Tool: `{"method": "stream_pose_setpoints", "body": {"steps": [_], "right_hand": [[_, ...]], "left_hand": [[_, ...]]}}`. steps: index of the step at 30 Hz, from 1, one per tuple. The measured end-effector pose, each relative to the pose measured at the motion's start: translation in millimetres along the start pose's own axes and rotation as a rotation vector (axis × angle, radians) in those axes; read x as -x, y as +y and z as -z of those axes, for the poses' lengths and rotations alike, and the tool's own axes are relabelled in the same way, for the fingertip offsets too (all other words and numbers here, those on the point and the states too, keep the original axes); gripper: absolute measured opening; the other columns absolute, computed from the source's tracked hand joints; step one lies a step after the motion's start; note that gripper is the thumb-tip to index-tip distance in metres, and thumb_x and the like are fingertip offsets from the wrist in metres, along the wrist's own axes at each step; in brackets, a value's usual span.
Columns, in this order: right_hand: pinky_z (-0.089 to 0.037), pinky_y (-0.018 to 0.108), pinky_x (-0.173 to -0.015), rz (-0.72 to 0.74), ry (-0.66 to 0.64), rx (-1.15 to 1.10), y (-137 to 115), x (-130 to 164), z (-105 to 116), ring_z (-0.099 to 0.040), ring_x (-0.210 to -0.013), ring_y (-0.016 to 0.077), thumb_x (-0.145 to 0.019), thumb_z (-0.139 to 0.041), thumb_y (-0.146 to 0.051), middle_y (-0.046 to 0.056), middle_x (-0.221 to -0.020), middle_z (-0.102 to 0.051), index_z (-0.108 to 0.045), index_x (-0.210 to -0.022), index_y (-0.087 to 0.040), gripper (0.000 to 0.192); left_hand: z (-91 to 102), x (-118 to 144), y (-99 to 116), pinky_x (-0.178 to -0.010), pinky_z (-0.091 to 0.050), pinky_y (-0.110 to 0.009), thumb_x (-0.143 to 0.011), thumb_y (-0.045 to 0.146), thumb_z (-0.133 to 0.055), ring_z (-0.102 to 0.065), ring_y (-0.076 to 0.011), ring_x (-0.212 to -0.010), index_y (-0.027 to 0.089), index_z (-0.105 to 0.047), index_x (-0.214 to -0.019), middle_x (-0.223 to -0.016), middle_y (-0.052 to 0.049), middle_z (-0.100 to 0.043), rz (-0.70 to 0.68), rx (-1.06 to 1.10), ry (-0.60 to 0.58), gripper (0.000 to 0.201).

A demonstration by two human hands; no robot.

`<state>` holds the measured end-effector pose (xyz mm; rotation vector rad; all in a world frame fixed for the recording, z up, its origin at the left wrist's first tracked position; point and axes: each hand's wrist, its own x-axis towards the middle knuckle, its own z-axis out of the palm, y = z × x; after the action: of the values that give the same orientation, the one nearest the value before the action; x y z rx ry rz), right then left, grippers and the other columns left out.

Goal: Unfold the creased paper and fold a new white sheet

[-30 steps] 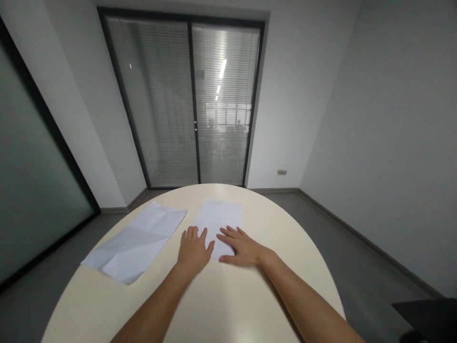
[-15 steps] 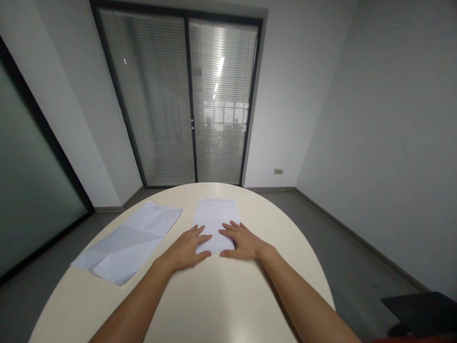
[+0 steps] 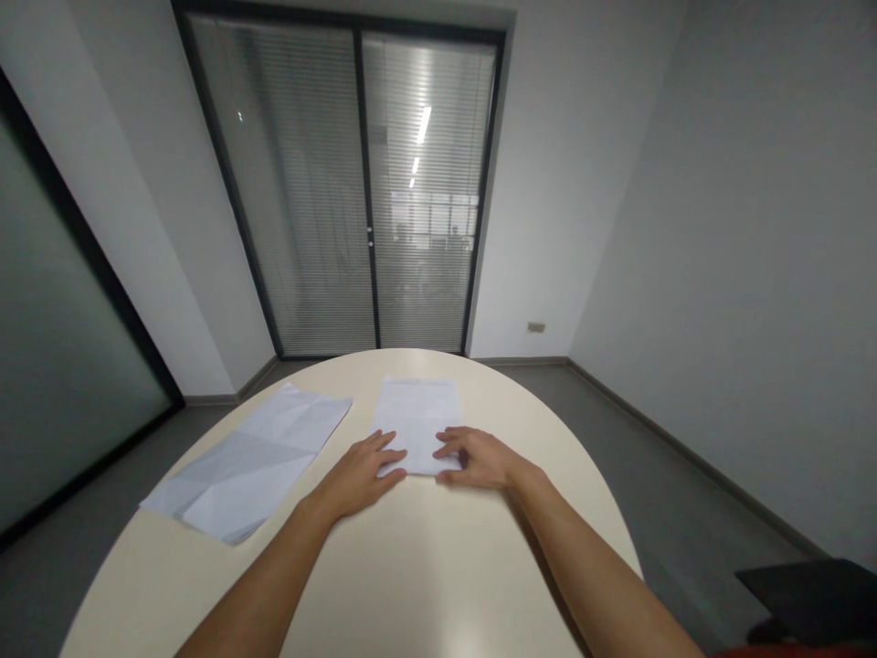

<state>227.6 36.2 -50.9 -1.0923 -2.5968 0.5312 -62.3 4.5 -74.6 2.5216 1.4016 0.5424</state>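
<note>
One white sheet [image 3: 417, 411] lies just below ctr. of frame on the round table [image 3: 384, 576], L hand [image 3: 357, 471] at its lower-L corner w/ fingers spread, R hand [image 3: 483, 459] at its lower-R corner w/ fingers bent (thumb & fingertips apart on both). Creased paper [image 3: 257, 461] sits lower L of frame, apart from the sheet; blk. object [image 3: 815, 594], partly cropped, far lower R.

Light is dim; glare spots the near surface [image 3: 411, 567], bright strips [image 3: 424, 125] gleam in the far glass [image 3: 425, 274], wide-angle distortion stretches the sides.
</note>
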Motion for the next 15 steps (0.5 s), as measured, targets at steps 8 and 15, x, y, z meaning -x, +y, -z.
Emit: {"method": "stream_pose_setpoints", "body": {"steps": [8,15], "right_hand": [[-0.048,0.031,-0.080,0.029,0.094,-0.107,5.4,1.4,0.9,-0.068,-0.096,0.0251,-0.089,-0.060,-0.043,0.009,-0.114,-0.074,-0.079,-0.097,-0.022,0.030],[-0.044,0.028,-0.069,-0.035,0.136,-0.155,5.9,5.8,4.9,-0.064,-0.074,0.0189,-0.094,-0.052,-0.047,0.005,-0.090,-0.076,-0.077,-0.096,-0.021,0.037]], "left_hand": [[3.2,2.9,-5.3,-0.110,-0.043,-0.040,-0.089,0.041,-0.061,-0.058,-0.0276,-0.126,0.024,-0.072,-0.117,-0.127,-0.008,-0.069,-0.001,0.150,0.083,0.035],[10.7,6.1,-16.8,-0.099,-0.047,-0.035,-0.084,0.037,-0.062,-0.066,-0.0275,-0.111,0.023,-0.075,-0.110,-0.117,-0.007,-0.073,0.102,0.297,0.098,0.032]]}}
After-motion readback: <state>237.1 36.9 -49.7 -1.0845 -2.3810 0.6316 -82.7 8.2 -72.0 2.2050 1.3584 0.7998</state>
